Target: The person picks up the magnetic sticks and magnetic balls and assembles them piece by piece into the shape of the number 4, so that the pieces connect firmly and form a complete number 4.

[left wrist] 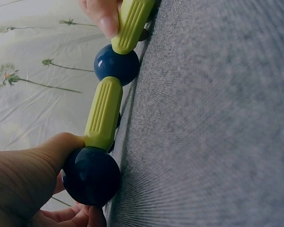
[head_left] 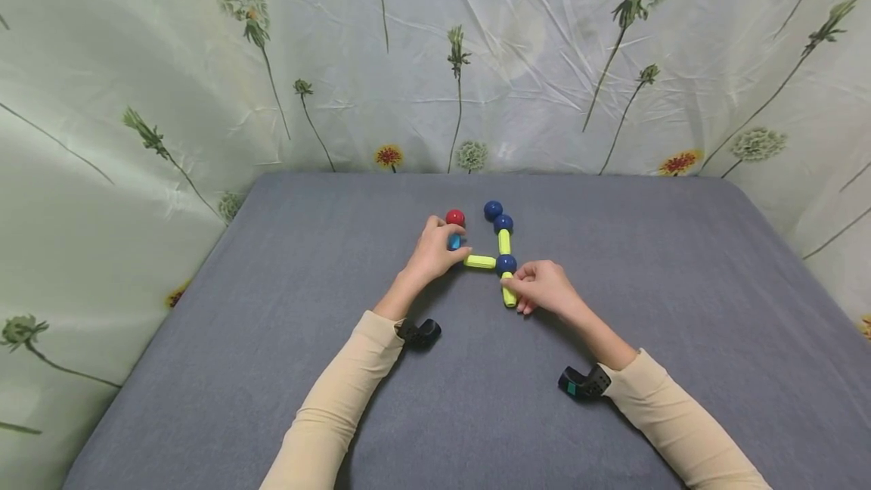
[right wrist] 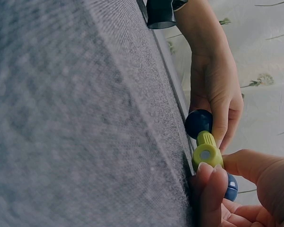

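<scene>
My left hand (head_left: 429,254) grips a dark blue ball (left wrist: 91,177) between thumb and fingers; the head view mostly hides this ball. From it a yellow-green rod (head_left: 480,262) runs right to another blue ball (head_left: 506,264). A light blue rod (head_left: 454,242) and a red ball (head_left: 455,216) stand beside the left fingers. My right hand (head_left: 544,287) pinches a second yellow-green rod (head_left: 509,296), whose upper end meets the middle ball. Its near end shows a silvery disc in the right wrist view. Another yellow-green rod (head_left: 504,242) extends away to a blue ball (head_left: 503,224).
One more blue ball (head_left: 493,209) touches the far end of the chain. Everything lies on a grey cloth-covered surface (head_left: 653,263), with a flower-patterned curtain (head_left: 544,97) behind and at the sides. Each wrist wears a black camera strap (head_left: 585,383).
</scene>
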`<state>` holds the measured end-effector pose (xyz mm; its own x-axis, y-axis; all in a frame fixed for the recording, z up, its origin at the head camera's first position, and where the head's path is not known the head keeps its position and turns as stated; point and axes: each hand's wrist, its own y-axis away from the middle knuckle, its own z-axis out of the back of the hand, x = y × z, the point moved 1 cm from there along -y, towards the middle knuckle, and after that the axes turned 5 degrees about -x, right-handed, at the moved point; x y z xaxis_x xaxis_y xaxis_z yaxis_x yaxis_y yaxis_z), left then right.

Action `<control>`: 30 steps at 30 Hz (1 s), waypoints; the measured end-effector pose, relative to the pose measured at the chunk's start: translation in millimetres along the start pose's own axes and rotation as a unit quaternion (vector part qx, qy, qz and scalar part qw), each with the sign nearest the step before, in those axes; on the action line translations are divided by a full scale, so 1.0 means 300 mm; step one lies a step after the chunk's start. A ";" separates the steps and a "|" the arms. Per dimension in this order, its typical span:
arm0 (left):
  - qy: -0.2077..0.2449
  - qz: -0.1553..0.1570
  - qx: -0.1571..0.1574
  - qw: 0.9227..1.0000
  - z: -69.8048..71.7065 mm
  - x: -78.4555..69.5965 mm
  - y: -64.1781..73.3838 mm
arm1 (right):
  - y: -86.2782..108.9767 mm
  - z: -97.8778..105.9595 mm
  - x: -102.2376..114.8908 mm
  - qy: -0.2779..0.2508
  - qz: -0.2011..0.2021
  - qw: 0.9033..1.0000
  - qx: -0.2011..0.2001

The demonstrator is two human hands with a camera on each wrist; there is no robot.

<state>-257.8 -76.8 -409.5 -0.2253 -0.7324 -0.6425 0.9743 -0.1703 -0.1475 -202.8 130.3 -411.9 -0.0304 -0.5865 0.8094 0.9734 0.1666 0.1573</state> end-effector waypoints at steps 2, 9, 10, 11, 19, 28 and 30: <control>0.000 0.002 0.001 1.000 0.002 0.001 0.001 | 0.000 -0.001 0.002 -0.002 0.002 1.000 0.001; 0.007 0.007 0.002 1.000 0.005 0.009 0.000 | -0.002 -0.003 0.008 -0.002 0.007 1.000 0.005; 0.007 0.008 0.001 1.000 0.005 0.010 0.000 | -0.003 -0.003 0.008 -0.002 0.009 1.000 0.006; 0.007 0.009 0.001 1.000 0.006 0.010 -0.001 | -0.005 -0.002 0.008 -0.001 0.011 1.000 0.008; 0.001 0.006 0.000 1.000 0.005 0.010 -0.005 | -0.015 0.032 0.000 0.021 0.012 0.999 0.041; 0.007 0.001 0.004 1.000 -0.001 0.008 -0.005 | -0.024 0.089 -0.013 0.019 0.019 0.999 0.027; 0.009 0.002 0.002 1.000 -0.002 0.007 -0.003 | -0.032 0.094 -0.019 0.018 0.024 0.999 0.018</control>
<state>-259.2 -77.9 -411.2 -0.2217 -0.7212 -0.6563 0.9751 -0.1704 -0.1420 -218.4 154.6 -402.2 0.0241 -0.6051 0.7958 0.9648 0.2226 0.1400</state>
